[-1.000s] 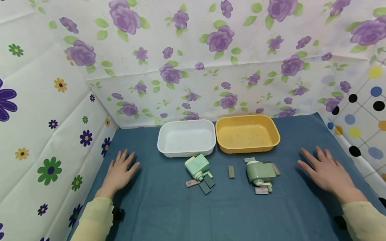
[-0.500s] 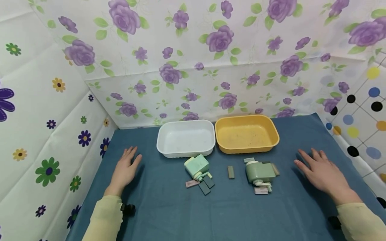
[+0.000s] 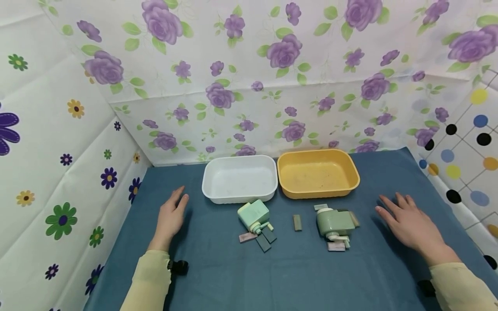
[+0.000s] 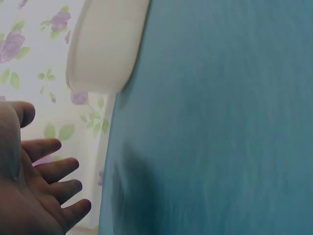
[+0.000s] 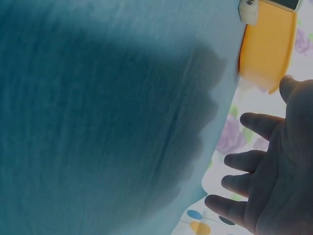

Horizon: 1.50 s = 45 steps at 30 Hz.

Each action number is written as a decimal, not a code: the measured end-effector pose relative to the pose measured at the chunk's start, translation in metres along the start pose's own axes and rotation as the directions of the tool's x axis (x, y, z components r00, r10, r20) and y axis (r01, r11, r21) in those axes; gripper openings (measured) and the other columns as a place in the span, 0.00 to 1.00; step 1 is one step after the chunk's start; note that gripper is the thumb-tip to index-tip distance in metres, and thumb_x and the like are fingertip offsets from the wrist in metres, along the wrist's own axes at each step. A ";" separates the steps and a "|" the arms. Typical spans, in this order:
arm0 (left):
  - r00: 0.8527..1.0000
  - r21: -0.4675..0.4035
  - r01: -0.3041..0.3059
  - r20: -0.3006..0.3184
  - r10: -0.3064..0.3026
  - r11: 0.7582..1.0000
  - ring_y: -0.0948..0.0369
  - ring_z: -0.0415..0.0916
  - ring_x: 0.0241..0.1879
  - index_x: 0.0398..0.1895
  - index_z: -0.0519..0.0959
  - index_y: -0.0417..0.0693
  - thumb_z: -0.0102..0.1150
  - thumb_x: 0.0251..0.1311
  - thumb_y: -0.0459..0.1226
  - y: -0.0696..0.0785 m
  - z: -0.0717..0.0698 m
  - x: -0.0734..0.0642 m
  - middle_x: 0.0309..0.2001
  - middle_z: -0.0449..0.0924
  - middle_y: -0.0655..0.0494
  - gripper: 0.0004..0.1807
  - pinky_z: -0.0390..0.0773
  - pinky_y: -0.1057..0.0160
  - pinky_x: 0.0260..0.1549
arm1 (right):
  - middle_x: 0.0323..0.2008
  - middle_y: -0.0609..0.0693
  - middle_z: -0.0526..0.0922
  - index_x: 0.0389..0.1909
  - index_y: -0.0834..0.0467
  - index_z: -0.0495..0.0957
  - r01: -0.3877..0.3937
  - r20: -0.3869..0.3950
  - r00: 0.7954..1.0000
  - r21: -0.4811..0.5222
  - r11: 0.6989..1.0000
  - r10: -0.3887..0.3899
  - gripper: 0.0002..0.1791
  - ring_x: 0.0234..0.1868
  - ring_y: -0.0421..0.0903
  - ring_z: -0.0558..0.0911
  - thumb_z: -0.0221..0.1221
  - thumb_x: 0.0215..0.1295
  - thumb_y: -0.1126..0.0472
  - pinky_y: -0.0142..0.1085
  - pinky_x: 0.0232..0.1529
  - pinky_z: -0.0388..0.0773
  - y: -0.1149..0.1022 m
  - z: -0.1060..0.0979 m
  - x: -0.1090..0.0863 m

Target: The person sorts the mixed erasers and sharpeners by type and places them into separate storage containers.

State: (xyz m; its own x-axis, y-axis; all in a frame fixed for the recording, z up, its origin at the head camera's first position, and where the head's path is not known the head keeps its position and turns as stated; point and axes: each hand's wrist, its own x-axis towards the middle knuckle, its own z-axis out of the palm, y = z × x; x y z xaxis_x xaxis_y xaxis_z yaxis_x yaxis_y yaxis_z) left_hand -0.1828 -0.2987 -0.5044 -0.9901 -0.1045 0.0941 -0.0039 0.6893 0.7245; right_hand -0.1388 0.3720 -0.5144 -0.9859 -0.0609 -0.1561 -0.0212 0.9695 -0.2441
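Note:
My left hand (image 3: pixel 170 221) hovers over the cloth at the left, nearest the white tray (image 3: pixel 208 192), fingers extended and holding nothing. On the right, my right hand (image 3: pixel 413 228) is spread above the cloth, also holding nothing. Between them lies a light green pump bottle (image 3: pixel 254 214) just in front of the white tray. Around its nozzle are a pink block (image 3: pixel 247 237) and dark grey blocks (image 3: pixel 263 243). A duller green pump bottle (image 3: pixel 335 222) lies nearer my right hand, with a pinkish block (image 3: pixel 336 246) by its pump and other small blocks partly hidden behind it.
A yellow tray (image 3: pixel 319 193) stands beside the white one, at the back of the blue cloth (image 3: pixel 288 280). One grey-green block (image 3: pixel 297 223) lies between the bottles. Flowered sheets (image 3: pixel 268 116) rise behind and to the left; a dotted sheet (image 3: pixel 467 172) is at the right.
My left hand has moved right and turned more onto its side, its fingers closer together. My right hand has shifted slightly left. The bottles, blocks and trays have stayed put.

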 end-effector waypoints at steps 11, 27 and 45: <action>0.989 -0.261 0.070 -0.108 -0.101 0.963 0.45 0.56 0.82 0.83 0.65 0.47 0.39 0.87 0.53 0.020 0.024 0.011 0.81 0.63 0.45 0.32 0.58 0.42 0.79 | 0.77 0.82 0.52 0.83 0.63 0.59 -0.004 0.035 0.999 0.040 0.999 0.003 0.47 0.76 0.85 0.48 0.34 0.84 0.29 0.82 0.66 0.50 -0.010 -0.001 -0.003; 0.986 -0.477 0.116 -0.053 -0.160 0.872 0.53 0.47 0.85 0.86 0.59 0.48 0.36 0.88 0.52 0.036 0.055 0.019 0.83 0.59 0.51 0.33 0.50 0.50 0.82 | 0.77 0.80 0.55 0.82 0.62 0.64 0.050 -0.018 0.999 0.035 0.998 -0.049 0.43 0.77 0.83 0.49 0.36 0.86 0.33 0.80 0.68 0.51 -0.026 -0.002 -0.007; 0.989 -0.565 0.107 -0.023 -0.146 0.818 0.55 0.44 0.85 0.86 0.56 0.43 0.37 0.89 0.44 0.042 0.069 0.025 0.85 0.52 0.50 0.30 0.50 0.54 0.82 | 0.77 0.78 0.59 0.82 0.61 0.64 0.086 0.000 0.996 0.027 0.996 -0.086 0.44 0.76 0.81 0.56 0.41 0.84 0.31 0.78 0.68 0.58 -0.061 -0.010 -0.011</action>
State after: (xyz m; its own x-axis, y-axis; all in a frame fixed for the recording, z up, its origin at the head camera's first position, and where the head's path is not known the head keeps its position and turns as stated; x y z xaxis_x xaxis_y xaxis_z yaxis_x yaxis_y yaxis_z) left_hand -0.2168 -0.2231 -0.5185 -0.9755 -0.2202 0.0033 -0.0300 0.1476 0.9886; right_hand -0.1284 0.3163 -0.4881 -0.9804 -0.1437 -0.1345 -0.1012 0.9540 -0.2821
